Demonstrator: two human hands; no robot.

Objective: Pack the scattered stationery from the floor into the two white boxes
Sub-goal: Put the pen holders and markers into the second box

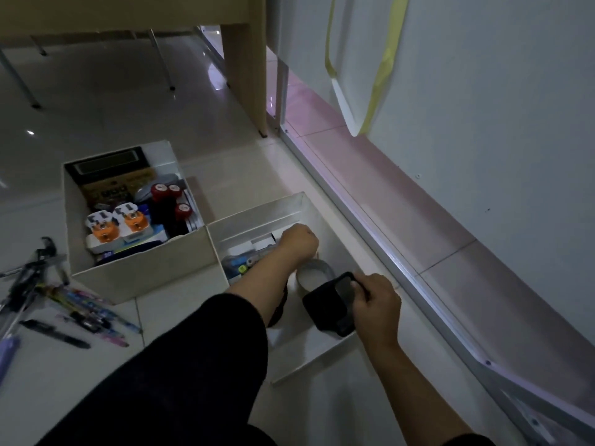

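My right hand (375, 300) pinches a flat black rounded-square object (333, 309) over the near end of the right white box (317, 355). My left hand (297, 241), fingers hidden, reaches deeper toward twelve o'clock. Slim glossy pens (80, 309) lie scattered at nine o'clock, nearer my left hand, beside the fuller left box (141, 272).

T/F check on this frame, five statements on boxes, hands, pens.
1. Both hands are over the right white box. True.
2. The right hand is empty. False: it grips a black object.
3. The pens lie inside a box. False: they lie on the floor, left of the boxes.
4. The left white box holds a calculator. True.
5. The left hand rests on the floor. False: it reaches into the right white box.
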